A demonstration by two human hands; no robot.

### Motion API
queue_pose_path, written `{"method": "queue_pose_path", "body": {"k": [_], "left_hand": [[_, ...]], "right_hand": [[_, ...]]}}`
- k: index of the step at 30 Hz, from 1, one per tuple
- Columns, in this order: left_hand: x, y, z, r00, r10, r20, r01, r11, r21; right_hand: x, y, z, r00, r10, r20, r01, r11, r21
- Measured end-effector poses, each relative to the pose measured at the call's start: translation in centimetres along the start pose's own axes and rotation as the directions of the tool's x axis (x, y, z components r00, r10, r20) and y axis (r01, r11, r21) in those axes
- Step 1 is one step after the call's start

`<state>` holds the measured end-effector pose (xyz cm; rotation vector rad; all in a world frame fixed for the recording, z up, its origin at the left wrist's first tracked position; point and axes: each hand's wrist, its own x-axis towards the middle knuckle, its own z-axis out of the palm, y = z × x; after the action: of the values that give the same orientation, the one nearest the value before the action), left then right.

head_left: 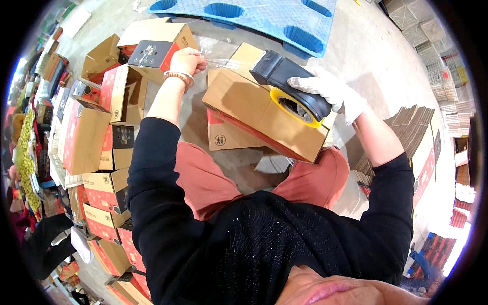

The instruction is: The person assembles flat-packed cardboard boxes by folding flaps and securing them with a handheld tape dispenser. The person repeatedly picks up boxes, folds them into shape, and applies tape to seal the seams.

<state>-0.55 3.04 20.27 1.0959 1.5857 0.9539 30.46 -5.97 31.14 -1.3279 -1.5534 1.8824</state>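
Observation:
My bare left hand (187, 62), with bracelets at its wrist, pinches the end of a strip of clear tape (223, 63). The strip runs to a black tape dispenser (292, 76) with a yellow-cored roll (295, 108). My right hand (325, 91), in a white glove, is closed around the dispenser. Below them a tan carton (259, 114) lies tilted, one end close to my knee. Beneath it sits another carton (223, 134) with a red side and a printed mark. The dispenser covers part of the upper carton.
Several red, black and tan cartons (104, 185) are stacked at my left, some with open flaps. A blue plastic pallet (244, 12) lies at the far side. Flattened cardboard (406, 132) is piled at my right. Another person's dark-clothed leg (46, 249) shows at lower left.

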Motion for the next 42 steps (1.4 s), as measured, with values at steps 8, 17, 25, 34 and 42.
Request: {"method": "queue_pose_path", "body": {"k": [8, 17, 25, 34, 42], "left_hand": [[4.2, -5.9, 2.4, 0.989, 0.056, 0.138, -0.131, 0.770, 0.624], [1.5, -2.8, 1.4, 0.916, 0.339, 0.214, -0.348, 0.406, 0.845], [1.7, -2.9, 7.0, 0.874, 0.310, 0.375, -0.478, 0.403, 0.781], [1.0, -1.6, 6.8, 0.923, 0.054, 0.380, -0.312, 0.682, 0.662], [5.3, -4.8, 7.4, 0.835, 0.220, 0.504, -0.520, 0.615, 0.593]], "right_hand": [[2.1, -0.6, 0.4, 0.999, -0.040, 0.028, 0.041, 0.997, -0.070], [2.4, -0.3, -0.2, 0.998, -0.013, 0.063, 0.016, 0.999, -0.047], [2.3, -0.4, -0.2, 0.989, 0.116, 0.087, -0.121, 0.991, 0.058], [2.3, -0.5, -0.3, 0.965, 0.183, 0.189, -0.211, 0.967, 0.144], [-3.2, 1.4, -3.6, 0.996, -0.014, 0.085, 0.009, 0.998, 0.061]]}}
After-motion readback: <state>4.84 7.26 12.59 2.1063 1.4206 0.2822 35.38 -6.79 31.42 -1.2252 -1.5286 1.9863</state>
